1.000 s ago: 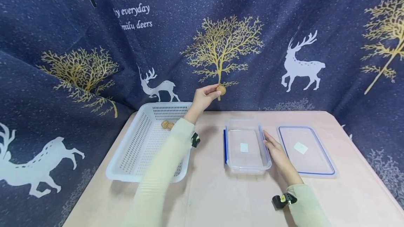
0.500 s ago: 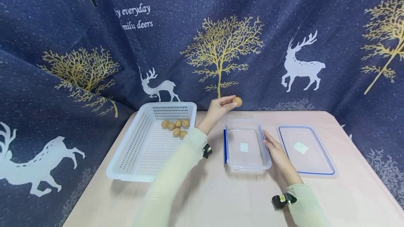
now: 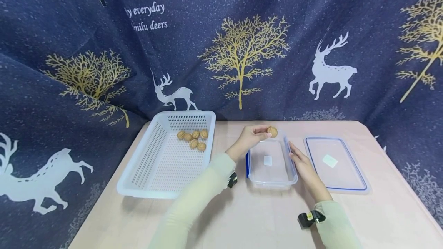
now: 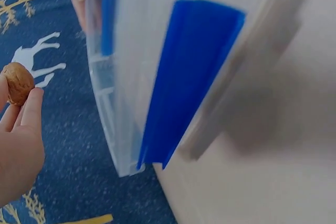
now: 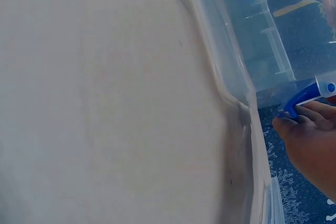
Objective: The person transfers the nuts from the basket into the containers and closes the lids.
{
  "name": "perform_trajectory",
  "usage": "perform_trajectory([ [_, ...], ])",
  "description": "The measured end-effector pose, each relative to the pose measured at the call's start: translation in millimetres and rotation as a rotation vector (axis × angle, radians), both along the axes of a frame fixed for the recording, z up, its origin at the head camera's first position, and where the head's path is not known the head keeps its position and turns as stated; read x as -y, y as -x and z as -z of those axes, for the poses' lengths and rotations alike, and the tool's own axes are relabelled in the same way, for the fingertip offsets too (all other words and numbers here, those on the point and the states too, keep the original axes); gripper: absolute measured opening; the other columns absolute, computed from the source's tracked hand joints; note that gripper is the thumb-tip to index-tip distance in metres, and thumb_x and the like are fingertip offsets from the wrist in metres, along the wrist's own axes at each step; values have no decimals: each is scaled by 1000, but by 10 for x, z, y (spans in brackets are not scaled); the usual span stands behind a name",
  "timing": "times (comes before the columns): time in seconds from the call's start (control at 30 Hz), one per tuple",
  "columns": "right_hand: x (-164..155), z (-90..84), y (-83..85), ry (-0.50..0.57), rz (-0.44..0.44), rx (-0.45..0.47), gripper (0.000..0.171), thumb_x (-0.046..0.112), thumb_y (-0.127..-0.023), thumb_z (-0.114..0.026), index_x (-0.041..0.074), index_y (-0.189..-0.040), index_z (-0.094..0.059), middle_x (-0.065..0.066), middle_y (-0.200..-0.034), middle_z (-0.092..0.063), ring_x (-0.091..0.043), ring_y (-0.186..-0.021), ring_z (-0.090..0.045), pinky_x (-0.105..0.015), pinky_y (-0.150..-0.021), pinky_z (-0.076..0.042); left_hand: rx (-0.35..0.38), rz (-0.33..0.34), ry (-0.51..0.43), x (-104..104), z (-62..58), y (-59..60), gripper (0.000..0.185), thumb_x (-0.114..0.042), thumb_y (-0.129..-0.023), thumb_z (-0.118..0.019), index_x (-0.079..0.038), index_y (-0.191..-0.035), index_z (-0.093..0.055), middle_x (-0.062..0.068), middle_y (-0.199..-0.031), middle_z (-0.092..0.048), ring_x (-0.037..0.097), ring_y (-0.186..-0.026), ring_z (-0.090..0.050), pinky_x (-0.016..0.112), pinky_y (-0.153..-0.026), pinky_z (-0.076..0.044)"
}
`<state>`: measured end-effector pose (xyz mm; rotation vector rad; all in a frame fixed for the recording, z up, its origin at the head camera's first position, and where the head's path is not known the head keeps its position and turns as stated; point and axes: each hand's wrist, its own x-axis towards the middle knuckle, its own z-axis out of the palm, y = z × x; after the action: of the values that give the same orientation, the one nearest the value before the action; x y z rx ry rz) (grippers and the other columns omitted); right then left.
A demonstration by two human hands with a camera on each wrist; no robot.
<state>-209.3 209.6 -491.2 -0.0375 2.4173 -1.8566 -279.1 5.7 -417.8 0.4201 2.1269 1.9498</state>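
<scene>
In the head view my left hand [image 3: 252,138] pinches a walnut [image 3: 272,131] by its fingertips, over the far end of a clear plastic food container [image 3: 273,183] with blue side latches. The left wrist view shows the same walnut [image 4: 19,83] between thumb and fingers, beside the container wall. My right hand [image 3: 306,170] rests against the container's right side, its fingers fairly straight. In the right wrist view those fingers touch a blue latch [image 5: 304,99]; part of the hand is cut off. No walnut shows inside the container; a small pale label [image 3: 268,160] shows at its bottom.
A white perforated basket [image 3: 135,160] on the left holds several walnuts [image 3: 194,144] toward its far right. The container's lid [image 3: 340,172], rimmed in blue, lies on the table [image 3: 235,218] at right. A dark blue deer-print cloth [image 3: 214,57] hangs behind.
My left hand has moved right and down with the walnut, from beside the basket to over the container. The basket's walnuts have come into view. My right hand has stayed at the container's side.
</scene>
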Motion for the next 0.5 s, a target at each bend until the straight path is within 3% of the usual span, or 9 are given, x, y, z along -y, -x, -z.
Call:
perform_trajectory([
  [0.5, 4, -59, -22, 14, -10, -5, 55, 22, -105, -35, 6, -153, -15, -18, -159, -7, -39, -145, -2, -55, -117, -5, 44, 109, 105, -117, 311, -270, 34, -2, -88, -67, 0, -122, -64, 13, -116, -68, 18, -102, -67, 20, -83, -54],
])
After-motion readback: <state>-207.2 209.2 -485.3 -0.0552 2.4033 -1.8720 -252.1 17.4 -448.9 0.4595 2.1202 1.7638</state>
